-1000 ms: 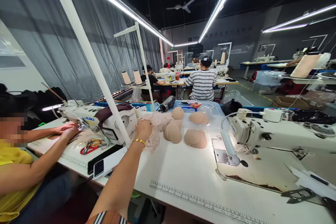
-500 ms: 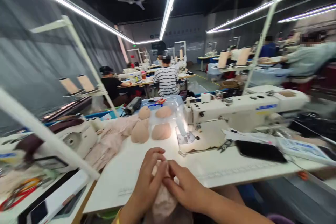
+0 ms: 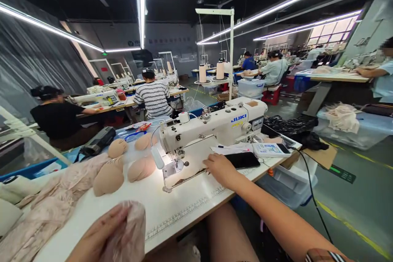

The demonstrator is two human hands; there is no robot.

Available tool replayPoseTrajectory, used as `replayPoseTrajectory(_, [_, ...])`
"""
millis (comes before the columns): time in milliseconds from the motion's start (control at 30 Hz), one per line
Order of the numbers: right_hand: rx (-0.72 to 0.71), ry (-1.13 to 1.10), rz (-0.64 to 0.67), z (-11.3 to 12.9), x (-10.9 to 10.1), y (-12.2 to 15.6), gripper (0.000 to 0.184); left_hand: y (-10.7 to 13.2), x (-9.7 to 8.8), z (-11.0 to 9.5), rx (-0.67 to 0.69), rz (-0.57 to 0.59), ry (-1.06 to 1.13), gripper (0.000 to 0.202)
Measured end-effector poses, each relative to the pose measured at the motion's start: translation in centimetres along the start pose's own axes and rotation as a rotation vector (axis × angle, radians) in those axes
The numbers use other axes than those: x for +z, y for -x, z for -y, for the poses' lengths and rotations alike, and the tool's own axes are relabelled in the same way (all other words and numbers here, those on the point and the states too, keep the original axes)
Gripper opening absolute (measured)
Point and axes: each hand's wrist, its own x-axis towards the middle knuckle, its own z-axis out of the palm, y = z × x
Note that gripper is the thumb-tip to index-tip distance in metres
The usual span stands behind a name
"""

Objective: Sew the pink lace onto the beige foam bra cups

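Note:
My left hand point(image 3: 101, 233) is low at the table's near edge, closed around a crumpled piece of pale pink fabric point(image 3: 132, 229). My right hand point(image 3: 219, 168) reaches across the white table point(image 3: 184, 200) and rests, fingers curled down, beside the bed of the white Juki sewing machine point(image 3: 215, 127), touching the edge of a black phone point(image 3: 244, 159). What its fingers hold, if anything, is hidden. Several beige padded cups point(image 3: 125, 163) lie left of the machine. A heap of pink fabric point(image 3: 52, 204) is spread at the far left.
A ruler strip point(image 3: 184, 213) runs along the table's front edge. Papers and a calculator-like device point(image 3: 268, 149) lie right of the machine, with a black bag point(image 3: 291, 127) behind. Clear plastic bins point(image 3: 288, 180) stand under the table's right end. Other workers sit at machines behind.
The view swung right. My hands, joined on the pink fabric half a second ago, have parted: the left keeps the fabric, the right has reached out to the machine bed.

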Motion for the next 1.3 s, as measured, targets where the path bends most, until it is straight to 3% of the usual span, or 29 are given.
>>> replayPoseTrajectory(100, [-0.018,0.025,0.036,-3.0,1.1,-0.4,0.021,-1.1,0.2,-3.2,0.111,0.025,-0.034,0.053])
replayPoseTrajectory(200, [-0.074,-0.002,0.067,-3.6,2.6,-1.0,0.024,-3.3,3.0,-3.6,0.06,0.193,-0.151,0.052])
replayPoseTrajectory(333, [-0.073,-0.198,0.124,-1.7,3.5,-1.1,0.028,-6.6,7.0,-1.8,-0.081,0.338,-0.044,0.046])
replayPoseTrajectory(467, [-0.179,-0.538,0.105,1.2,3.3,-0.9,0.015,-8.1,8.5,-1.2,-0.139,0.414,0.114,0.043])
replayPoseTrajectory(667, [-0.373,-0.24,-0.22,3.7,5.3,-1.8,0.004,-7.9,8.5,-1.1,-0.197,0.445,0.204,0.052])
replayPoseTrajectory(767, [-0.413,-0.172,-0.307,4.6,6.4,-2.0,0.009,-7.4,8.6,-0.4,-0.178,0.447,0.219,0.069])
replayPoseTrajectory(900, [-0.422,-0.135,-0.365,7.2,6.7,-1.7,0.02,-6.5,8.3,0.5,-0.13,0.502,0.217,0.063])
replayPoseTrajectory(967, [-0.414,-0.145,-0.35,7.9,6.7,-1.2,0.026,-6.0,7.0,0.5,-0.136,0.509,0.177,0.069])
replayPoseTrajectory(1033, [-0.374,-0.144,-0.293,7.4,6.6,-0.6,0.03,-5.5,4.2,0.1,-0.122,0.506,0.01,0.076])
replayPoseTrajectory(1100, [-0.291,-0.108,-0.225,5.4,6.4,0.3,0.029,-5.1,0.0,-0.9,-0.016,0.381,-0.318,0.068])
replayPoseTrajectory(1133, [-0.242,-0.072,-0.199,4.1,6.2,0.7,0.025,-4.9,-2.3,-1.5,0.09,0.227,-0.523,0.06])
replayPoseTrajectory(1200, [-0.154,0.058,-0.223,1.8,5.5,1.3,0.014,-4.8,-6.7,-2.3,0.295,-0.28,-0.898,0.051])
replayPoseTrajectory(1233, [-0.141,0.111,-0.258,1.2,5.0,1.4,0.012,-4.8,-8.3,-2.5,0.394,-0.441,-1.01,0.052])
replayPoseTrajectory(1267, [-0.147,0.126,-0.29,1.2,4.6,1.3,0.017,-4.9,-9.3,-2.4,0.456,-0.537,-1.063,0.052])
replayPoseTrajectory(1300, [-0.179,0.098,-0.312,1.8,4.2,1.1,0.021,-5.1,-9.7,-2.0,0.507,-0.559,-1.075,0.051])
